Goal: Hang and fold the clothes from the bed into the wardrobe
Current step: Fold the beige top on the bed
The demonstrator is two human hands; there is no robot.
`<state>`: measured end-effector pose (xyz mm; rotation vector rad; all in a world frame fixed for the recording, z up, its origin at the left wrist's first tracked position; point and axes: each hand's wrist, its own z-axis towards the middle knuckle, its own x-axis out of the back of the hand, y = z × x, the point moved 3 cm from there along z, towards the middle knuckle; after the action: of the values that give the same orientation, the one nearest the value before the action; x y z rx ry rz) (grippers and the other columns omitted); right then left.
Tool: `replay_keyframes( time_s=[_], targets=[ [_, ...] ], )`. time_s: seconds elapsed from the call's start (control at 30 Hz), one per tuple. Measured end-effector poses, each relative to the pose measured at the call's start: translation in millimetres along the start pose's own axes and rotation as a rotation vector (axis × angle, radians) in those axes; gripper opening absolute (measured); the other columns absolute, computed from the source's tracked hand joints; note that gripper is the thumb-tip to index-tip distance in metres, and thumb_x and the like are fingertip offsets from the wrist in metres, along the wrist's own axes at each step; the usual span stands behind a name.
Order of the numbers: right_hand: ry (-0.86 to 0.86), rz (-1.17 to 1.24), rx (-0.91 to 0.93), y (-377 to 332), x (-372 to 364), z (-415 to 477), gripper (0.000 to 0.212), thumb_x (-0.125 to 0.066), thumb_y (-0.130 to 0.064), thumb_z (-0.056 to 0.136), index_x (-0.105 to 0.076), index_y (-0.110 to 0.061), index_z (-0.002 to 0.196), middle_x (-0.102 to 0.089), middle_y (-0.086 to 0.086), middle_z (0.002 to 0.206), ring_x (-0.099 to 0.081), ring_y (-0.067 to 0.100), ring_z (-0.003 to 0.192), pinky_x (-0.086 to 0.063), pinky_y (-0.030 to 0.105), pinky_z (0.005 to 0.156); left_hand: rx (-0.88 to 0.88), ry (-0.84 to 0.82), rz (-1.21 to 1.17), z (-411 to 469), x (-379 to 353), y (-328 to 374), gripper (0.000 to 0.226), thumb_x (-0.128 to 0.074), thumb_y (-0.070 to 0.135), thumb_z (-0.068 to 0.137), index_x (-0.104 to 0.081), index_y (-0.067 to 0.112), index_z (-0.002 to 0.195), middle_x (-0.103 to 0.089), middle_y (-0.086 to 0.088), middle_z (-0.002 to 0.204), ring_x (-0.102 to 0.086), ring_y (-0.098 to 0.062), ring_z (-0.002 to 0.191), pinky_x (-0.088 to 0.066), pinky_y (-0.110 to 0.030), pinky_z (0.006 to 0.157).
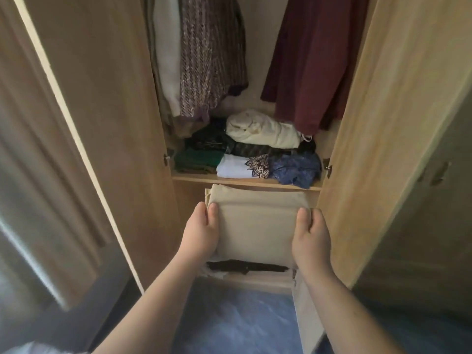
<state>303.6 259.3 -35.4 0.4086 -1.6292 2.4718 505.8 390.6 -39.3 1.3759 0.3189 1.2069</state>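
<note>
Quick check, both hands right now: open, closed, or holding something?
Left hand: closed, its grip on the left edge of the folded beige cloth.
Right hand: closed, its grip on the right edge of the same cloth.

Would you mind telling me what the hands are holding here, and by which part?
Both hands hold a folded beige garment by its side edges: the left hand on its left edge, the right hand on its right.

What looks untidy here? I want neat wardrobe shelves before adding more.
On the shelf, the blue garment lies crumpled and the cream bundle is loosely rolled on the stack; the beige folded garment in both hands looks neat.
</note>
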Motion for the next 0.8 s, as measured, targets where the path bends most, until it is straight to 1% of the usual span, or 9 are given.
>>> replay_keyframes(
  time_s=[0.1, 0.23, 0.3, 0.4, 0.5, 0.57, 0.67, 0.73, 0.8],
  targets=[
    [-0.042, -0.012, -0.012, 9, -46, 58, 0.031, -0.035, -0.044, 0.101, -0.050, -0.020, 0.088, -0.056, -0.008, 0.077, -0.054, 0.014, 0.071, -0.036, 0.034, 0.062, 0.034, 0.037, 0.007, 60, -23, -11, 0.040, -0.035, 0.045, 0.102, -0.039, 0.014, 0.077, -0.052, -0.001, 0.072, -0.048, -0.013, 0.064, -0.030, -0.028, 0.054],
    [-0.117, -0.012, -0.031, 26, -109, 120, 0.029, -0.034, -0.044, 0.102, -0.053, -0.022, 0.099, -0.058, -0.010, 0.084, -0.053, 0.007, 0.073, -0.036, 0.031, 0.066, 0.094, 0.046, 0.013, 135, -49, -40, 0.040, -0.035, 0.045, 0.102, -0.038, 0.017, 0.074, -0.051, -0.001, 0.070, -0.046, -0.012, 0.061, -0.029, -0.027, 0.053],
    [-0.115, -0.020, -0.039, 38, -137, 154, 0.030, -0.035, -0.042, 0.103, -0.054, -0.018, 0.105, -0.059, -0.006, 0.087, -0.054, 0.015, 0.076, -0.036, 0.030, 0.068, 0.106, 0.018, 0.022, 178, -67, -50, 0.040, -0.034, 0.049, 0.101, -0.041, 0.019, 0.075, -0.053, 0.000, 0.073, -0.049, -0.012, 0.064, -0.030, -0.027, 0.054],
    [-0.097, -0.026, -0.061, 57, -180, 205, 0.031, -0.036, -0.039, 0.103, -0.052, -0.014, 0.103, -0.058, 0.000, 0.087, -0.055, 0.022, 0.079, -0.037, 0.032, 0.069, 0.097, -0.050, 0.017, 244, -100, -64, 0.039, -0.032, 0.054, 0.100, -0.048, 0.023, 0.083, -0.058, 0.005, 0.080, -0.055, -0.009, 0.071, -0.034, -0.023, 0.056],
    [-0.062, -0.062, -0.061, 74, -221, 249, 0.035, -0.032, -0.047, 0.101, -0.051, -0.018, 0.098, -0.057, -0.007, 0.081, -0.056, 0.014, 0.074, -0.039, 0.030, 0.061, 0.099, -0.136, 0.000, 308, -131, -84, 0.038, -0.030, 0.058, 0.099, -0.052, 0.027, 0.099, -0.059, 0.011, 0.090, -0.057, -0.005, 0.080, -0.036, -0.019, 0.061],
    [-0.028, -0.103, -0.051, 84, -246, 278, 0.037, -0.030, -0.052, 0.099, -0.051, -0.021, 0.095, -0.056, -0.010, 0.081, -0.055, 0.009, 0.073, -0.039, 0.029, 0.060, 0.088, -0.176, 0.019, 351, -149, -95, 0.038, -0.030, 0.058, 0.099, -0.050, 0.026, 0.102, -0.057, 0.012, 0.089, -0.054, -0.003, 0.079, -0.035, -0.018, 0.061],
    [0.008, -0.156, -0.089, 101, -286, 318, 0.036, -0.033, -0.049, 0.101, -0.051, -0.018, 0.093, -0.057, -0.005, 0.083, -0.058, 0.021, 0.079, -0.040, 0.034, 0.068, 0.060, -0.209, 0.071, 411, -173, -106, 0.037, -0.031, 0.051, 0.102, -0.050, 0.020, 0.104, -0.054, 0.007, 0.088, -0.052, -0.010, 0.078, -0.038, -0.028, 0.070],
    [0.038, -0.204, -0.122, 115, -308, 341, 0.032, -0.037, -0.043, 0.102, -0.049, -0.016, 0.090, -0.056, 0.000, 0.084, -0.059, 0.032, 0.085, -0.035, 0.032, 0.069, 0.056, -0.229, 0.104, 445, -191, -111, 0.038, -0.031, 0.048, 0.104, -0.051, 0.015, 0.100, -0.055, 0.000, 0.089, -0.052, -0.019, 0.082, -0.037, -0.031, 0.076],
    [0.055, -0.249, -0.139, 127, -325, 363, 0.028, -0.039, -0.041, 0.102, -0.046, -0.018, 0.088, -0.054, 0.005, 0.081, -0.059, 0.037, 0.085, -0.031, 0.032, 0.068, 0.063, -0.241, 0.135, 472, -206, -114, 0.039, -0.032, 0.045, 0.105, -0.051, 0.012, 0.098, -0.055, -0.004, 0.089, -0.052, -0.023, 0.083, -0.038, -0.032, 0.075]
  ],
)
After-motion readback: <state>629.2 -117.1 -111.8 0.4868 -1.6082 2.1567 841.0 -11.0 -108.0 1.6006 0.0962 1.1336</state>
